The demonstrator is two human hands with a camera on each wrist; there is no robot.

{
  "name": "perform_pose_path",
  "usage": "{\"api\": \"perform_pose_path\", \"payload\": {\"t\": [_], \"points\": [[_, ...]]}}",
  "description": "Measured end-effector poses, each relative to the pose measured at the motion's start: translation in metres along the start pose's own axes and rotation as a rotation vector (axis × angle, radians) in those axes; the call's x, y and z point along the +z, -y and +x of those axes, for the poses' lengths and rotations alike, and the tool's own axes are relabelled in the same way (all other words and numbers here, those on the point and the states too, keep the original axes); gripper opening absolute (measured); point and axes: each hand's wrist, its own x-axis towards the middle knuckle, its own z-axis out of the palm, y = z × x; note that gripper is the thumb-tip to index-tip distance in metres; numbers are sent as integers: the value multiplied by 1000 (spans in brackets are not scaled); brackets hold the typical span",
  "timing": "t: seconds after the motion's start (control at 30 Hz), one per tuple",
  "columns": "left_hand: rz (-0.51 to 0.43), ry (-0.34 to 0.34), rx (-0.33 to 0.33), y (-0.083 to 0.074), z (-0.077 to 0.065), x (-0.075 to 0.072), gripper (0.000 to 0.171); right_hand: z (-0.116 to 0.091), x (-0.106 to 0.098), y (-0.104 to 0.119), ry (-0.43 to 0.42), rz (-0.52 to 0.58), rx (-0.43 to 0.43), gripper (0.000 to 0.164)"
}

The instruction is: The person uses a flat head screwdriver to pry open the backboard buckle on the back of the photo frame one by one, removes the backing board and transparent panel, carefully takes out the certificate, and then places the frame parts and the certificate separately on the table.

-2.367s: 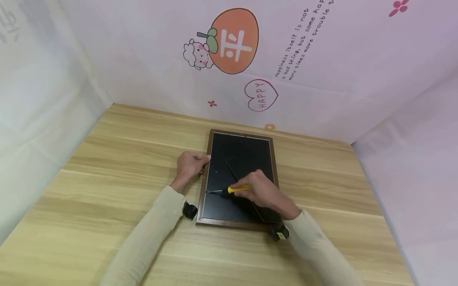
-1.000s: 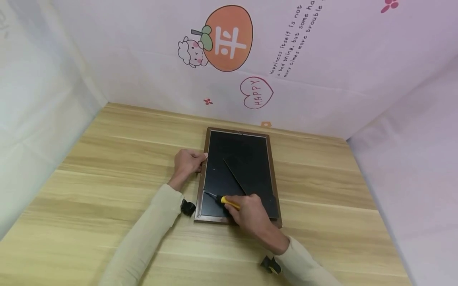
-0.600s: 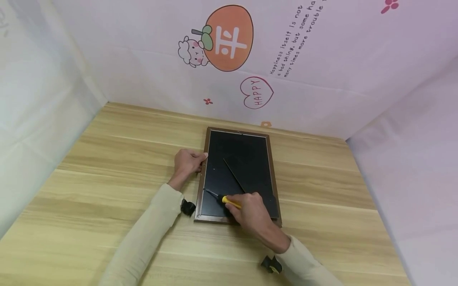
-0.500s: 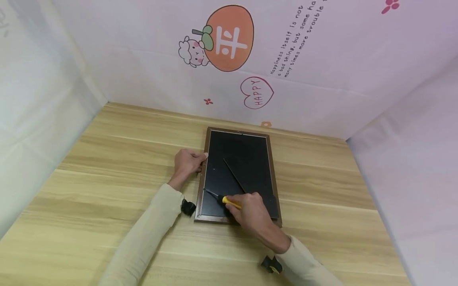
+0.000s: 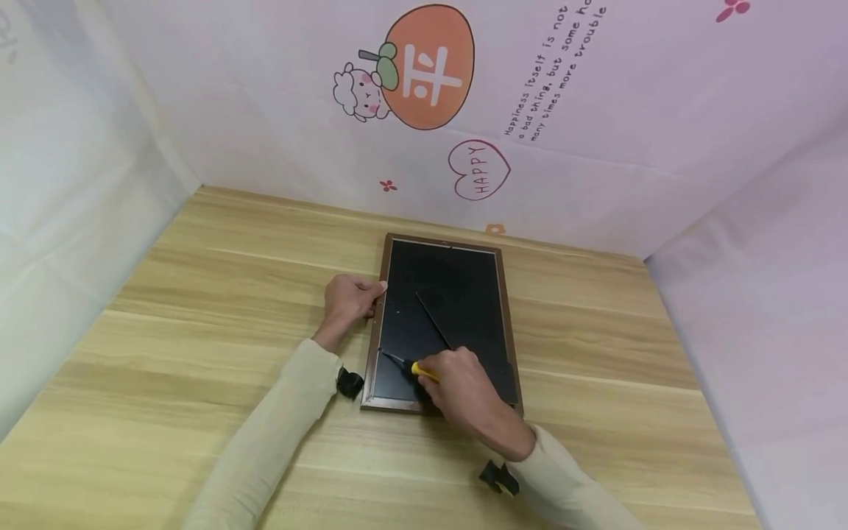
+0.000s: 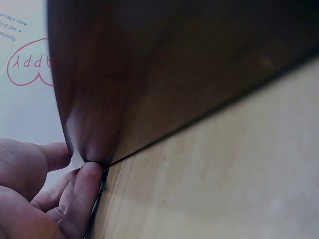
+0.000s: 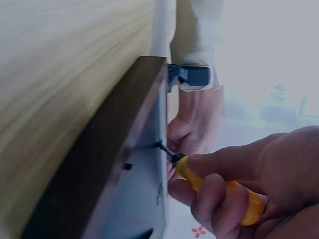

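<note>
A brown picture frame [image 5: 372, 372] lies back side up on the table, its black backing panel [image 5: 457, 272] on top with a slanting stand leg [image 5: 432, 318]. My left hand [image 5: 346, 298] pinches the frame's left side, thumb at the top edge; in the left wrist view, a fingertip [image 6: 89, 174] presses low on the side. My right hand [image 5: 460, 383] grips a screwdriver [image 5: 422, 370] by its yellow handle, curled fingers showing in the right wrist view. The shaft's tip sits at a small dark tab [image 7: 158, 145] on the frame's left inner edge.
The wood-grain table [image 5: 199, 324] extends around the frame. Behind it stands a pale printed curtain [image 5: 576, 191], with plain white sheets [image 5: 79, 221] at the sides. A black wrist camera [image 5: 349, 383] sits close to the frame's lower left corner.
Since the oldest frame, my right hand has come nearer to me, swinging the screwdriver's handle down; the tip stays at the left edge. Lately that hand has turned slightly. My left hand keeps its hold.
</note>
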Motion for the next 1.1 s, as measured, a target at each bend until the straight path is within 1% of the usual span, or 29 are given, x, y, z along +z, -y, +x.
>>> {"api": "perform_pose_path", "payload": {"t": [0.17,0.27,0.4,0.47,0.53,0.63,0.7,0.87,1.1], "points": [[6,-15,-4,-3,0,0,27,3,-4,5,13,3,-14,12],[10,-15,-5,-5,-1,0,28,0,-1,5,1,-3,-15,12],[23,-16,-6,-8,-3,0,28,-2,12,5,-84,-60,-56,14],[35,-13,2,-10,-2,1,28,-2,17,4,-132,-73,-78,16],[39,-12,5,-10,-2,2,28,-1,20,1,-157,-68,-79,18],[34,9,2,-9,-2,4,28,-4,20,-6,-156,-11,-54,19],[17,11,2,-7,-2,6,28,-7,21,-11,-154,14,-36,21],[1,-5,12,-5,1,6,28,-11,21,-18,-163,34,-39,22],[0,11,-6,-3,0,3,28,-14,20,-25,-169,49,-38,21]]}}
